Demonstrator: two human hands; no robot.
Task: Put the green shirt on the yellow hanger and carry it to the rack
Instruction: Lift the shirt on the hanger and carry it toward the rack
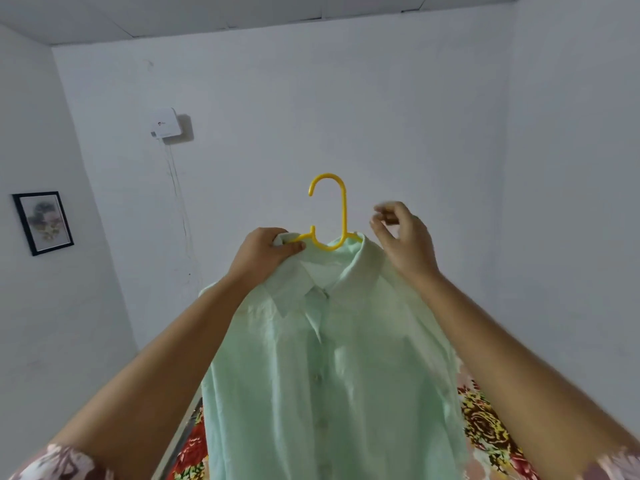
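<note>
Hands are both up high. Far L, a framed pic (pixel 43 222) hangs on the side wall, then a white box (pixel 166 123) w/ thin wires. L hand (pixel 266 251) grips the yellow hanger (pixel 343 209) by its L arm, w/ cloth too. Green shirt (pixel 332 358) hangs on it, buttoned, in mid air. R hand (pixel 403 240) is by the R shoulder, fingers curled & blurry; can't tell if it pinches cloth. Flowery sheet (pixel 485 420) lies low R.

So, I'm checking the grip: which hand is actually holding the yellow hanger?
The left hand: it grips the yellow hanger and the green shirt together at one shoulder. The right hand hovers by the other shoulder, fingers loosely curled, apparently holding nothing.
</note>
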